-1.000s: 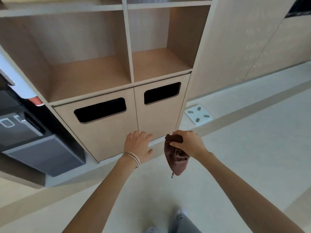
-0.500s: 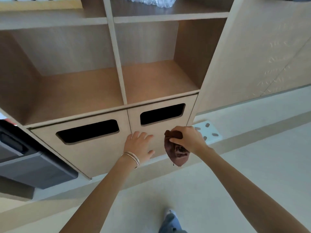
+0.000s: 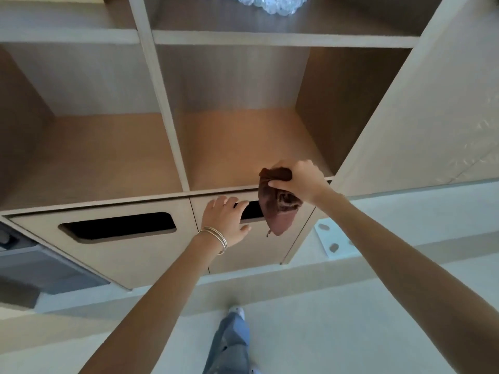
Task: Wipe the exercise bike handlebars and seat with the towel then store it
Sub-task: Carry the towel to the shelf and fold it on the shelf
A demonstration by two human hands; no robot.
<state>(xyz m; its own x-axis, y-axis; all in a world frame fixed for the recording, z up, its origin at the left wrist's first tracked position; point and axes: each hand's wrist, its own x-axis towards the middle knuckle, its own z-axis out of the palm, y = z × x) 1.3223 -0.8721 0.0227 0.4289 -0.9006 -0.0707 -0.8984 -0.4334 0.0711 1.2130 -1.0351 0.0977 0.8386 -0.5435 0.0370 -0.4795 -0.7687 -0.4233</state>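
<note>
A bunched dark brown towel (image 3: 278,211) hangs from my right hand (image 3: 298,182), which grips its top just in front of the right-hand slot of the wooden cabinet (image 3: 151,252). My left hand (image 3: 225,220), with thin bangles on the wrist, lies spread on the right cabinet door, fingertips at the left end of that slot (image 3: 252,210). The towel covers the slot's right part. The left door has a matching dark slot (image 3: 118,226). No exercise bike is in view.
Above the doors are two open wooden cubbies (image 3: 243,147). A clear crinkled plastic pack (image 3: 266,2) sits on the shelf above. A dark grey appliance (image 3: 40,265) stands at the left. A white floor scale (image 3: 334,238) lies right of the cabinet. My leg and shoe (image 3: 232,338) are below.
I have stepped closer to the cabinet. My right hand has lifted the towel up to the right slot, and my left hand has slid up the door to the slot's edge.
</note>
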